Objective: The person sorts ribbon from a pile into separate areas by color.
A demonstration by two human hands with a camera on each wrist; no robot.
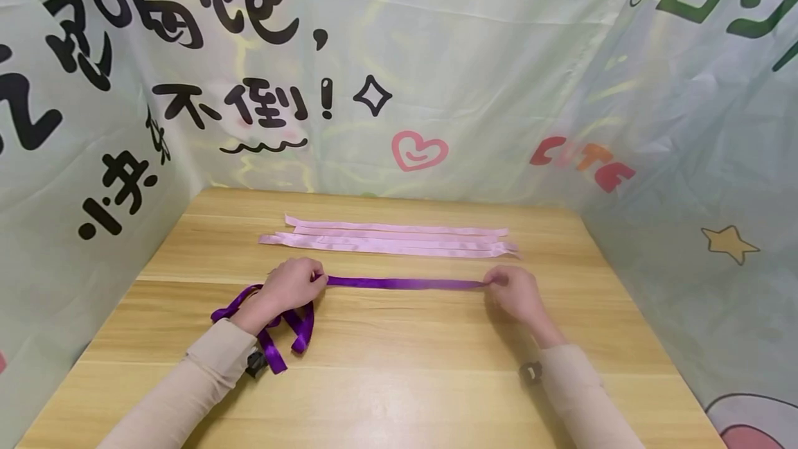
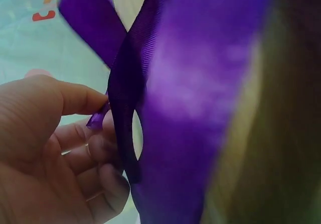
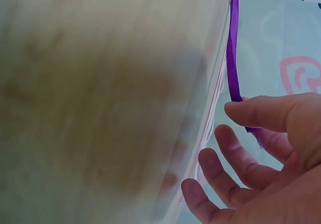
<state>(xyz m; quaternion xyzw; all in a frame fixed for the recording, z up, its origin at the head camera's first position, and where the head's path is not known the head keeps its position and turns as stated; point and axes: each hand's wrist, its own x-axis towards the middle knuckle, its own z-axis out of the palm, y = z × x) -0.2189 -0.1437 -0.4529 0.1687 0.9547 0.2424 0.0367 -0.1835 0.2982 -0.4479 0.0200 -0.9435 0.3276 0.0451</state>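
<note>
A purple satin ribbon (image 1: 405,283) runs taut between both hands in the head view. My left hand (image 1: 293,286) pinches it between thumb and index finger, and the rest of its length hangs in loose loops under the left wrist. Those loops fill much of the left wrist view, close to the lens. At the other end, my right hand (image 1: 516,292) pinches the ribbon near its frayed tip, with the other fingers spread apart in the right wrist view. Just beyond the stretched ribbon, several pink ribbon strips (image 1: 399,244) lie side by side, roughly parallel to it.
The work surface is a wooden table (image 1: 399,393). Printed cloth (image 1: 474,75) with lettering, a heart and a star encloses it at the back and both sides. Small dark devices sit at both wrists, below the beige sleeves (image 1: 580,386).
</note>
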